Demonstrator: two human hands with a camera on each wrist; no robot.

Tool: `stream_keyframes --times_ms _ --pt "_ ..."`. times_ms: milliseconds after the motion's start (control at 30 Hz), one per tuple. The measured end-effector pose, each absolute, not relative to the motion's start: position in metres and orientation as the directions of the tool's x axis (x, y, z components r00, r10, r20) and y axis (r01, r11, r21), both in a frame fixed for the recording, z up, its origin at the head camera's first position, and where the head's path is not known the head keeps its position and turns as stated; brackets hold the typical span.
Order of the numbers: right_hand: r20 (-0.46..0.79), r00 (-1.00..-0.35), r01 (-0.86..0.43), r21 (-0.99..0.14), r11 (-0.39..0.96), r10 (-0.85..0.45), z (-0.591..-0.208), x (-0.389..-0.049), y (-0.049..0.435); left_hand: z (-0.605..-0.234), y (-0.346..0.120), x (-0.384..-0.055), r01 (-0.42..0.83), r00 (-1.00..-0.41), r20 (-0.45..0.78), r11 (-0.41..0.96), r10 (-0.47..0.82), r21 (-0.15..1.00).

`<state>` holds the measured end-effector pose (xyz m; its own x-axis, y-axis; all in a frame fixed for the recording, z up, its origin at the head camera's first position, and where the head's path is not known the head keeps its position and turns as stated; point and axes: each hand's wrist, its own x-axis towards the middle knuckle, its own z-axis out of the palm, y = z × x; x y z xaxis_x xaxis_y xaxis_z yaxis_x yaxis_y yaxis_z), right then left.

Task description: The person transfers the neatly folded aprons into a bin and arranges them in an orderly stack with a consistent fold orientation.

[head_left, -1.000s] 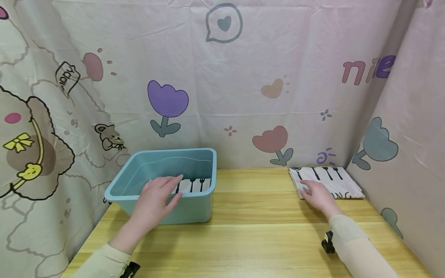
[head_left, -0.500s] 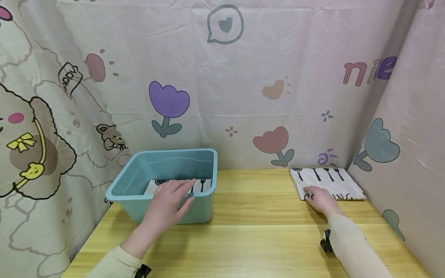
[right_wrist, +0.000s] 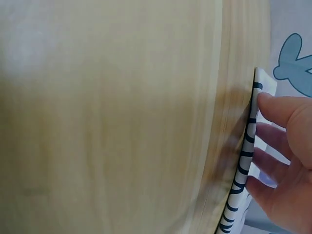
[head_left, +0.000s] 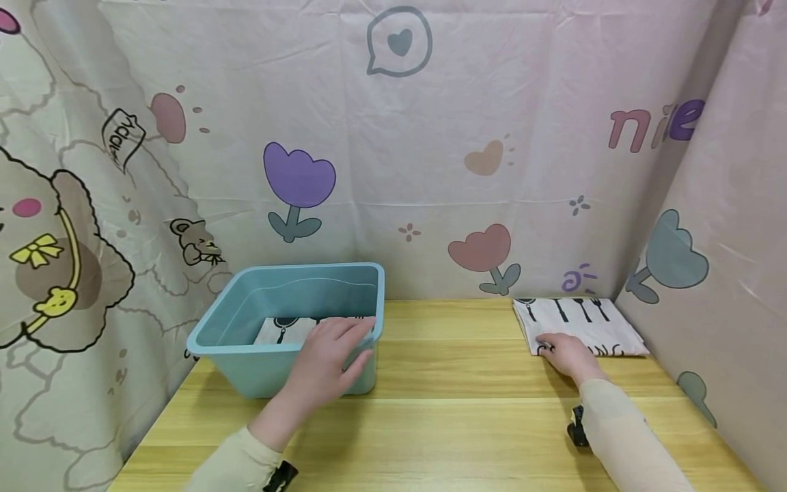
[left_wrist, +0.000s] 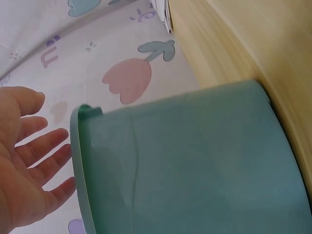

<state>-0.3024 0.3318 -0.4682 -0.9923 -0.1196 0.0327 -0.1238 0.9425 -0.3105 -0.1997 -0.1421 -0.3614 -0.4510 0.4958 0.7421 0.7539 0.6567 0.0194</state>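
A folded white cloth printed with black cutlery and lettering lies on the table at the right. My right hand rests at its near left part. In the right wrist view the thumb and fingertips touch the cloth along its edge, the fingers loosely bent. To the left stands a blue-green plastic bin, with a similar printed cloth inside. My left hand is over the bin's front rim near its right corner. Its fingers are spread and relaxed beside the rim in the left wrist view, holding nothing.
The wooden table runs between the bin and the cloth on the right. A patterned curtain hangs behind the table and along both sides. The bin stands close to the left curtain, the right cloth close to the right one.
My left hand has moved rightward along the bin's front rim, uncovering more of the cloth inside. My right hand has drawn back slightly toward the near edge of the cloth. The bin stays put.
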Motion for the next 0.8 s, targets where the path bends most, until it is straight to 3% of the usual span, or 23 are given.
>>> stream_keyframes --times_ms 333,800 --pt "0.035 -0.989 -0.151 -0.283 0.947 -0.147 -0.465 -0.295 0.326 -0.363 -0.114 -0.201 0.756 -0.502 0.71 0.649 0.494 0.083" --pt "0.079 -0.981 -0.19 -0.245 0.951 -0.176 -0.462 -0.281 0.299 -0.374 -0.081 -0.202 0.795 -0.48 0.743 0.589 0.467 0.143"
